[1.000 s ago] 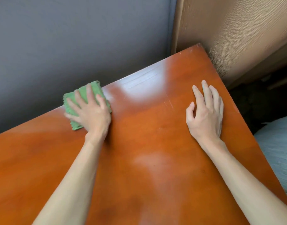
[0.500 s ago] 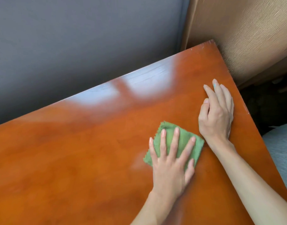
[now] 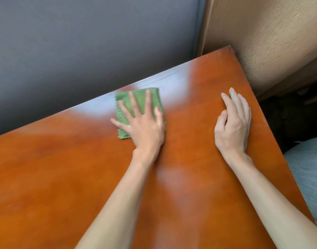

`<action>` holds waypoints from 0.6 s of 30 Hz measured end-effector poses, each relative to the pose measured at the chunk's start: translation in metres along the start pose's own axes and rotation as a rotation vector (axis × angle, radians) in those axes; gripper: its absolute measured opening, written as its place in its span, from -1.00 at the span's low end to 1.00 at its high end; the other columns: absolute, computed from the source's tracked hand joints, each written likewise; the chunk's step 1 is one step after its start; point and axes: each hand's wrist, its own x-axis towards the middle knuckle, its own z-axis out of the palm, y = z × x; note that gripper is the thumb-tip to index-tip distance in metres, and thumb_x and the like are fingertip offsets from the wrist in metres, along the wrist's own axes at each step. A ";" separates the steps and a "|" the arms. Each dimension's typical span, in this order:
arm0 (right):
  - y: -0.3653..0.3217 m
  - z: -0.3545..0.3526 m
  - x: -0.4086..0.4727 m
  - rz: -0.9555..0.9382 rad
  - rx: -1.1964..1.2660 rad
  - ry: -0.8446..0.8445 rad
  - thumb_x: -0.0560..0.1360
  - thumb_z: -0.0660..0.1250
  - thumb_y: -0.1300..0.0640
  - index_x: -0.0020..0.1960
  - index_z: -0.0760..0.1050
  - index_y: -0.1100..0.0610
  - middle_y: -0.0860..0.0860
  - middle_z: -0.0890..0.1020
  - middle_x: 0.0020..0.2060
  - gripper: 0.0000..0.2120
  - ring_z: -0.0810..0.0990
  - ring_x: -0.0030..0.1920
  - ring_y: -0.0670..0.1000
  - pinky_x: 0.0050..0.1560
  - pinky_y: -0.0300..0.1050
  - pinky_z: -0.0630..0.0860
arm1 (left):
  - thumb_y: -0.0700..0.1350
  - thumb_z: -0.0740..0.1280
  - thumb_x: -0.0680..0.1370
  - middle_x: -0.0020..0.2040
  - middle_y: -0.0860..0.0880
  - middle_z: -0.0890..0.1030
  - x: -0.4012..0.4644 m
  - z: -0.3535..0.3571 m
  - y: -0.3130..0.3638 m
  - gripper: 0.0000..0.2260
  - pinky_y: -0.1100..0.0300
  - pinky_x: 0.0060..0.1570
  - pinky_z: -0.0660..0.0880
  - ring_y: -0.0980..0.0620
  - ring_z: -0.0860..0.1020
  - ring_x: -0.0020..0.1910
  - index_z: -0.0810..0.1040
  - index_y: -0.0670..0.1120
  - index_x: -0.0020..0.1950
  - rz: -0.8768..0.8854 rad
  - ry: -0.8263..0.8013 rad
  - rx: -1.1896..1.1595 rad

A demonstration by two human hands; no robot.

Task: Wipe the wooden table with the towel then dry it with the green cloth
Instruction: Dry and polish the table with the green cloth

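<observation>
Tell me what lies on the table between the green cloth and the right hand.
Nothing: in the head view, only bare glossy wooden table separates the green cloth under the left hand from the right hand.

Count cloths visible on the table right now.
1: the green cloth lies near the wooden table's far edge, pressed flat under the left hand. No towel in view.
</observation>
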 end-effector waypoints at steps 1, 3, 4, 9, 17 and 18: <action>0.000 -0.003 0.000 0.013 0.052 0.009 0.60 0.13 0.33 0.43 0.42 0.18 0.10 0.39 0.48 -0.58 0.29 0.51 0.10 0.53 -0.07 0.16 | 0.14 0.00 0.61 0.64 -0.07 0.07 -0.010 0.005 0.021 -0.50 -0.54 0.36 -0.08 -0.27 -0.03 0.60 0.18 0.23 0.58 0.083 -0.001 0.004; 0.003 -0.011 0.002 0.031 0.141 0.024 0.56 0.15 0.40 0.41 0.43 0.23 0.14 0.40 0.46 -0.56 0.32 0.49 0.11 0.52 -0.05 0.23 | 0.13 0.06 0.61 0.63 -0.08 0.13 -0.037 0.015 0.059 -0.51 -0.53 0.37 -0.06 -0.29 0.02 0.59 0.24 0.22 0.57 0.266 0.007 0.010; 0.006 -0.016 0.004 0.029 0.160 0.024 0.55 0.15 0.42 0.41 0.42 0.25 0.16 0.40 0.45 -0.55 0.33 0.49 0.11 0.51 0.00 0.27 | 0.13 0.10 0.61 0.62 -0.08 0.15 -0.053 0.021 0.073 -0.52 -0.52 0.37 -0.04 -0.29 0.04 0.59 0.26 0.21 0.56 0.347 0.006 0.017; 0.039 -0.047 0.010 0.094 0.167 -0.001 0.57 0.15 0.36 0.46 0.36 0.19 0.12 0.44 0.41 -0.54 0.42 0.40 0.03 0.43 -0.04 0.36 | 0.17 0.14 0.60 0.62 -0.07 0.16 -0.143 0.038 0.083 -0.54 -0.51 0.39 -0.03 -0.29 0.00 0.60 0.32 0.19 0.51 0.770 -0.115 0.065; 0.067 -0.075 0.024 0.521 0.766 0.001 0.70 0.03 0.04 0.49 0.28 0.01 -0.01 0.50 0.37 -0.62 0.61 0.23 -0.04 0.24 -0.18 0.53 | 0.26 0.00 0.61 0.62 0.04 0.15 -0.124 0.035 0.112 -0.51 -0.34 0.49 -0.10 -0.18 0.00 0.61 0.17 0.28 0.56 1.245 -0.213 0.225; 0.069 -0.076 0.027 0.574 0.804 0.045 0.70 0.02 0.02 0.50 0.27 0.02 0.02 0.51 0.36 -0.62 0.62 0.21 -0.02 0.24 -0.15 0.54 | 0.25 0.02 0.61 0.62 0.05 0.16 -0.101 0.035 0.124 -0.51 -0.33 0.50 -0.09 -0.17 0.00 0.61 0.19 0.28 0.56 1.202 -0.194 0.197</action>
